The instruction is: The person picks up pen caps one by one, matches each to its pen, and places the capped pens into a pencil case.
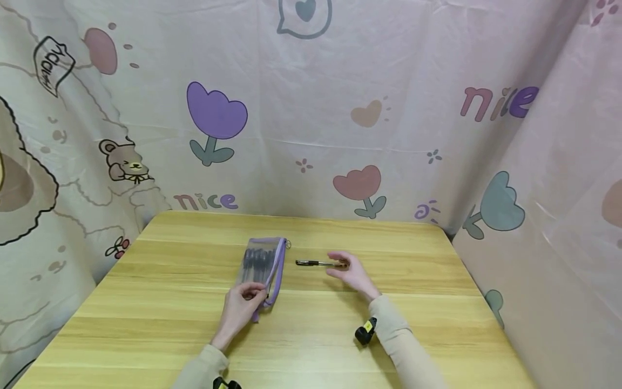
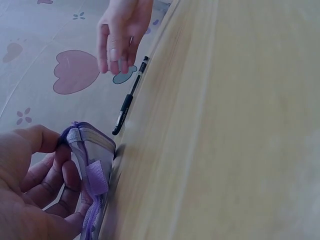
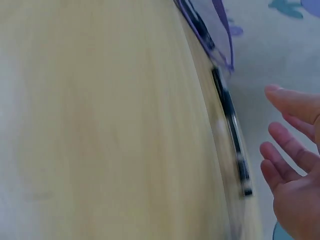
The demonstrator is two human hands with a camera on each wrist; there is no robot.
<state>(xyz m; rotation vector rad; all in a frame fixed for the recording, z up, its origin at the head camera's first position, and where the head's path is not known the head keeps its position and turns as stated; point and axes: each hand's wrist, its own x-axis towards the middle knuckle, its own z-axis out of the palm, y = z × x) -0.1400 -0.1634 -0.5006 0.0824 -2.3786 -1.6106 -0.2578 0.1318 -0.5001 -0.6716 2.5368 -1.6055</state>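
Observation:
A see-through pencil case [image 1: 252, 274] with purple zip edging lies on the table, several dark pens [image 1: 257, 259] showing inside it. My left hand [image 1: 239, 306] pinches the near edge of the case between thumb and fingers; in the left wrist view the purple fabric tab [image 2: 97, 177] shows beside the fingers. To the right of the case, a black gel pen [image 1: 313, 263] lies on the wood. Over that pen's right end is my right hand [image 1: 351, 272], its fingers spread and relaxed. In the right wrist view the hand [image 3: 300, 165] is apart from the pen [image 3: 233, 127].
The wooden table [image 1: 311, 346] reaches back to a patterned curtain [image 1: 301, 97], which also hangs at both sides. A small metal ring [image 1: 289, 244] hangs at the case's far corner. A black wrist camera [image 1: 365, 331] is on the right forearm.

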